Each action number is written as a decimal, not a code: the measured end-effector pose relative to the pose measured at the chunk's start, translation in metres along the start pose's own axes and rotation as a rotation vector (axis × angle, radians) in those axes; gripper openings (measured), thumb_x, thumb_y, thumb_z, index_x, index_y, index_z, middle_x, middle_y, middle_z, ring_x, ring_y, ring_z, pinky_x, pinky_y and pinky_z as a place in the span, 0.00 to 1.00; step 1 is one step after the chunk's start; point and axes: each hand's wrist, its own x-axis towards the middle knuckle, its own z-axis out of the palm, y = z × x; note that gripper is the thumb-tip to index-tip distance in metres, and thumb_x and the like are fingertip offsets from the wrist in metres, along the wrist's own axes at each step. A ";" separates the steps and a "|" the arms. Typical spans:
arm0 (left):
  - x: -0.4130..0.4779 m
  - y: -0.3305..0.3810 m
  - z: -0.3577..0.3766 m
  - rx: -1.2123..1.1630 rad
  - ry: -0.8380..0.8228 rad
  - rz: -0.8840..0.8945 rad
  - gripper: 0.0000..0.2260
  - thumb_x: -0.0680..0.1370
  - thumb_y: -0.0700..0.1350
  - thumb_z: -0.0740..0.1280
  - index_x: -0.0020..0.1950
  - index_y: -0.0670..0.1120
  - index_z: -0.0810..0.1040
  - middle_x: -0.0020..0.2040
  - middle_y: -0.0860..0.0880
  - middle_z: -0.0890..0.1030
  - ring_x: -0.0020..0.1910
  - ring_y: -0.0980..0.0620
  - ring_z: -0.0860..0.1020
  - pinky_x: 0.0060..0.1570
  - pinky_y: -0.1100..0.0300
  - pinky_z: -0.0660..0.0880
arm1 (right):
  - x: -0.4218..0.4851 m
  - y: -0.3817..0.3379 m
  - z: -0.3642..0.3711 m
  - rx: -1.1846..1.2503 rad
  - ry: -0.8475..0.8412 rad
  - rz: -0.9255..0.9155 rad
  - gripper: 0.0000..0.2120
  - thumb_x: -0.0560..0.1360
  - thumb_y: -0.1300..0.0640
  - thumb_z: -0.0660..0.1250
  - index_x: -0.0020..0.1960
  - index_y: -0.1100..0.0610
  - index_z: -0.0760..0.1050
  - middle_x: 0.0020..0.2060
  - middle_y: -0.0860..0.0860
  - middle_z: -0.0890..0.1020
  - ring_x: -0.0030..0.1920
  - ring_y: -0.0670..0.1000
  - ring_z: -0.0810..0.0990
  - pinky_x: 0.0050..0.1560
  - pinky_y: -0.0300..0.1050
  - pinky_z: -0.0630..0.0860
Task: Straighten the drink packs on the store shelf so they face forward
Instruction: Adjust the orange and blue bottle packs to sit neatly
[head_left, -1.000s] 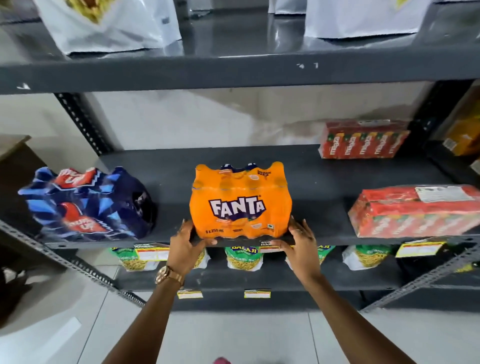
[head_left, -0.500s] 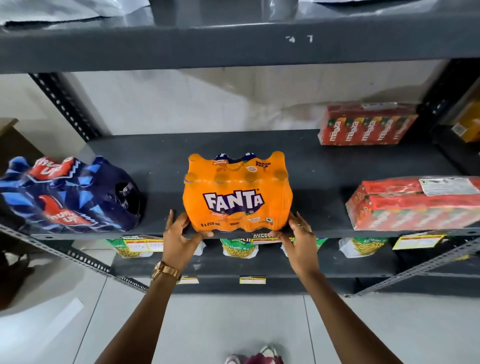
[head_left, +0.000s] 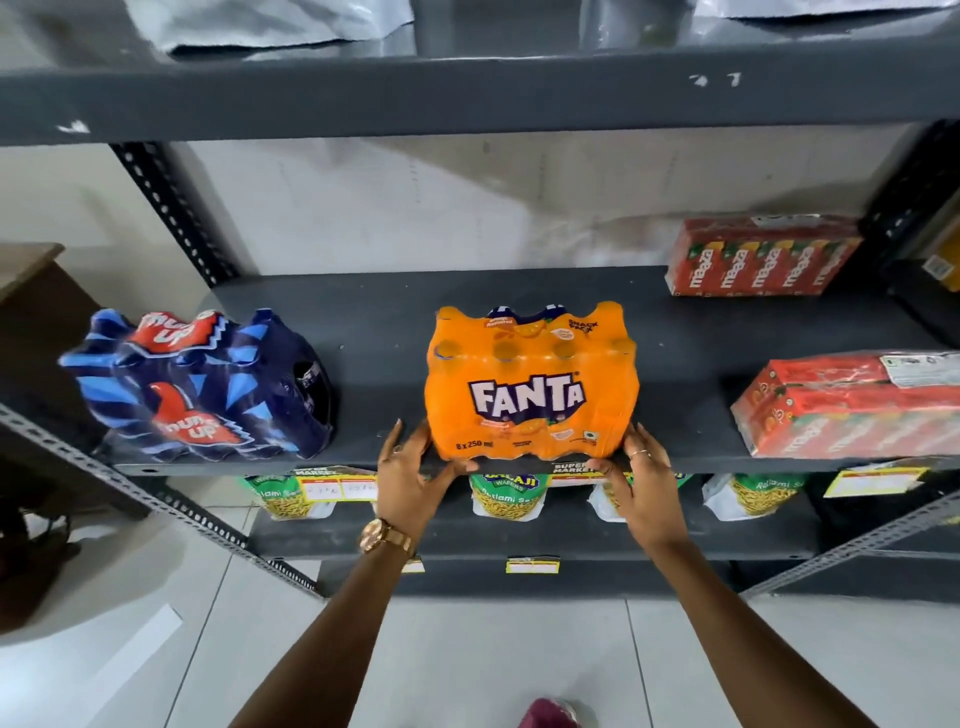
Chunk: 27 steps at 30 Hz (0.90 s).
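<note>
Orange shrink-wrap marks the Fanta pack (head_left: 531, 382), which stands at the front edge of the dark grey shelf (head_left: 374, 332), about midway along it, with its logo squarely toward the aisle. The left hand (head_left: 410, 475) cups its lower left corner and the right hand (head_left: 641, 480) its lower right corner, fingers spread against the sides and thumbs tucked under the front lip; both hands are pressed on the pack in a loose bracing hold, not a closed fist. This pack looks finished or very nearly so.

What is left, by my reading, lies on either side. The blue Thums Up pack (head_left: 205, 387) near the left end of the shelf sits skewed, one end wall and its carry opening turned toward the middle and its printed face angled off to the left, so it appears to need turning. Near the right end, at the front edge, the red Maaza carton pack (head_left: 852, 408) lies at a slant with its lettering running crooked. A second Maaza carton pack (head_left: 761, 257) stands at the back right corner, label forward but far from the front edge; whether it needs pulling forward I cannot say. So roughly one pack of four seems settled.
</note>
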 end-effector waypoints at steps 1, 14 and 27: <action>-0.002 0.001 -0.005 0.003 -0.025 0.019 0.30 0.66 0.60 0.72 0.59 0.41 0.77 0.44 0.51 0.83 0.62 0.54 0.71 0.72 0.48 0.58 | -0.002 -0.007 0.002 0.001 0.021 0.006 0.31 0.73 0.41 0.65 0.68 0.61 0.69 0.67 0.64 0.71 0.70 0.65 0.66 0.68 0.58 0.68; -0.033 -0.130 -0.227 0.085 0.348 0.109 0.49 0.66 0.49 0.77 0.76 0.40 0.49 0.75 0.39 0.56 0.75 0.49 0.53 0.74 0.62 0.50 | -0.077 -0.234 0.189 0.278 -0.028 -0.144 0.40 0.67 0.46 0.74 0.73 0.58 0.62 0.70 0.55 0.70 0.70 0.52 0.68 0.69 0.38 0.61; 0.017 -0.172 -0.255 -0.084 0.075 -0.200 0.29 0.69 0.42 0.75 0.66 0.44 0.66 0.60 0.44 0.79 0.57 0.44 0.78 0.54 0.51 0.76 | -0.036 -0.255 0.222 0.127 0.033 -0.100 0.20 0.72 0.59 0.72 0.62 0.62 0.72 0.56 0.59 0.82 0.56 0.58 0.80 0.54 0.52 0.77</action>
